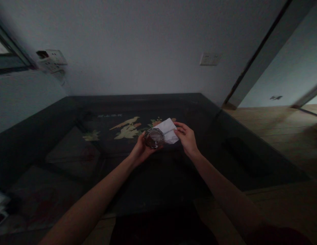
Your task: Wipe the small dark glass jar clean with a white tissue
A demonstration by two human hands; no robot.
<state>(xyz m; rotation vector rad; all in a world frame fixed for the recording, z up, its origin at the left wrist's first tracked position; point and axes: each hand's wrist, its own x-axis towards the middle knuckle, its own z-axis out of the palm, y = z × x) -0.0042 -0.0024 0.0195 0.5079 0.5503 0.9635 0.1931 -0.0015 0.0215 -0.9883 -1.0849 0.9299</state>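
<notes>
Our left grip is curled around a clear drinking glass, its round end turned up towards us; our right grip pinches a folded white paper tissue between thumb and fingers, just to the right of the glass; the tissue's left edge overlaps the glass in our view, though we cannot tell whether they touch. We see both over the middle of the dark, glossy worktop, near a golden bird design with pale leaves and flowers; behind the worktop we see a pale wall with a white double socket, and to the right a wooden floor.
</notes>
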